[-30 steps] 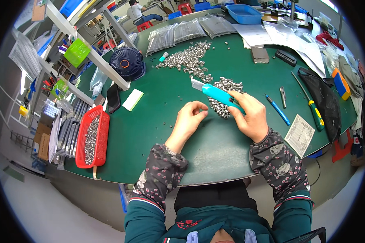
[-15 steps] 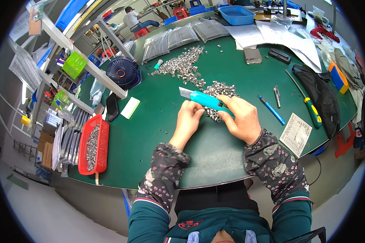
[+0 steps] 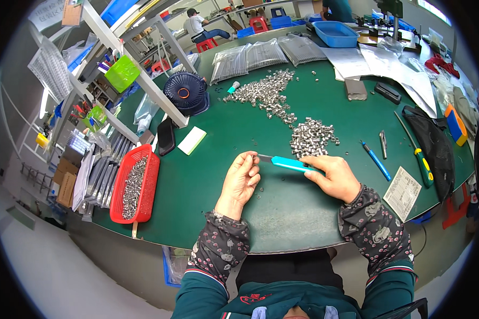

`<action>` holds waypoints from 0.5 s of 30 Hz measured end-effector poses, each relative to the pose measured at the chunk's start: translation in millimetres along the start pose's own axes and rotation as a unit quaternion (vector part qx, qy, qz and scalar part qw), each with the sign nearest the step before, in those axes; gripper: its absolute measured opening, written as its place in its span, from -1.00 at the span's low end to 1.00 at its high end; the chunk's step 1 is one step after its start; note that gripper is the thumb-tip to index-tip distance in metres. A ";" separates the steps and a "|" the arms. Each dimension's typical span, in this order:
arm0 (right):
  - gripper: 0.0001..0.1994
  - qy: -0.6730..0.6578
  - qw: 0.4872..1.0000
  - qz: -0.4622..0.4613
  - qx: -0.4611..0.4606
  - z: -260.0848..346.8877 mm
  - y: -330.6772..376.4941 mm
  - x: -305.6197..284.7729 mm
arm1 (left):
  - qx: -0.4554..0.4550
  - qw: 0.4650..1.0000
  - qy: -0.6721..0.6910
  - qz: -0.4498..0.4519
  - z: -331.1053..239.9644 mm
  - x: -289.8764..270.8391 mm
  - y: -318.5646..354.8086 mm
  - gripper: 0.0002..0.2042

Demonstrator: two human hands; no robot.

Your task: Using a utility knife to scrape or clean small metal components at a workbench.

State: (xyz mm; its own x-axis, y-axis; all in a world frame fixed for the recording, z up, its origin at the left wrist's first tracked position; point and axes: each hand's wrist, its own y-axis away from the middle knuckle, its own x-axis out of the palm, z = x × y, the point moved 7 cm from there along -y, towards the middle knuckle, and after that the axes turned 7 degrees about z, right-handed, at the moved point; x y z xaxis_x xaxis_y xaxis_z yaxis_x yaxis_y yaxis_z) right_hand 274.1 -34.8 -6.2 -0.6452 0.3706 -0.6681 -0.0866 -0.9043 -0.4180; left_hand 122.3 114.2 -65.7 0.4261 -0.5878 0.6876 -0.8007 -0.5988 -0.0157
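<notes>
While your right hand (image 3: 332, 177) grips the turquoise utility knife (image 3: 288, 163), closed around its handle, your left hand (image 3: 242, 178) pinches at its blade tip, just below the nearer pile of small metal parts (image 3: 311, 138). Judge progress as partial: that pile and the larger heap (image 3: 263, 94) beyond it remain on the green table (image 3: 223, 133), while the red tray (image 3: 135, 183) far left of the pile holds some parts.

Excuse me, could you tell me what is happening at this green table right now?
A person sits at the round green table. Their right hand grips a turquoise utility knife with its blade pointing left, where the fingertips of the left hand meet the blade tip; whatever small piece they pinch is too small to tell. A heap of small silvery metal sleeves lies just beyond the knife, a longer scatter of them farther back, and a red plastic tray of similar pieces sits at the left edge.
</notes>
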 end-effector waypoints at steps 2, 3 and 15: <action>-0.72 -0.021 1.000 0.018 -0.006 1.8 0.0 1.9 | 0.003 1.000 0.003 0.011 -0.8 0.2 -1.4 -0.86; -0.72 -0.018 0.999 0.031 -0.003 2.9 -0.6 2.8 | 0.000 1.000 -0.002 0.011 -0.6 -1.0 -1.4 -0.86; -0.70 0.101 0.994 -0.014 -0.027 17.0 0.8 -1.1 | -0.022 0.999 -0.025 -0.001 3.6 2.1 0.5 -0.86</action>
State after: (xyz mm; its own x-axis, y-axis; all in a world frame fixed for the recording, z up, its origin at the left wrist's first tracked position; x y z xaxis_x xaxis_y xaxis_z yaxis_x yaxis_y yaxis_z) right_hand 261.9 -39.6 4.6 -0.4763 0.4359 -0.7636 -0.0587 -0.8823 -0.4670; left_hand 124.3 110.7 -66.8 0.4465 -0.6140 0.6509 -0.8177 -0.5754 0.0181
